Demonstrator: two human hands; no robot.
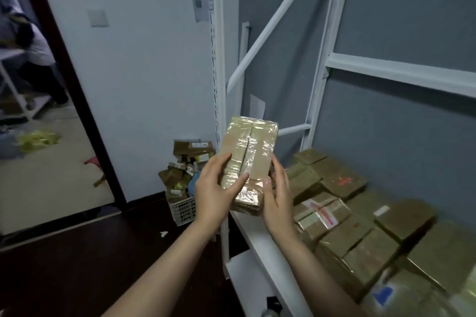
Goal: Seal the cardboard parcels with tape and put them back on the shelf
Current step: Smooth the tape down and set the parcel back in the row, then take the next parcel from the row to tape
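Observation:
A small cardboard parcel (248,152) wrapped in shiny clear tape is held up in front of me, above the left end of the white shelf (260,239). My left hand (215,192) grips its lower left side, thumb lying across the taped top. My right hand (277,194) holds the lower right edge, with its thumb on the top. The parcel's near end is hidden behind my hands. Several other brown parcels (360,226) lie packed together on the shelf to the right.
The white metal shelf frame (219,85) stands against a grey wall. A white crate (184,210) heaped with small boxes sits on the dark floor at the left. A doorway (51,110) opens at far left, with a person bent over beyond it.

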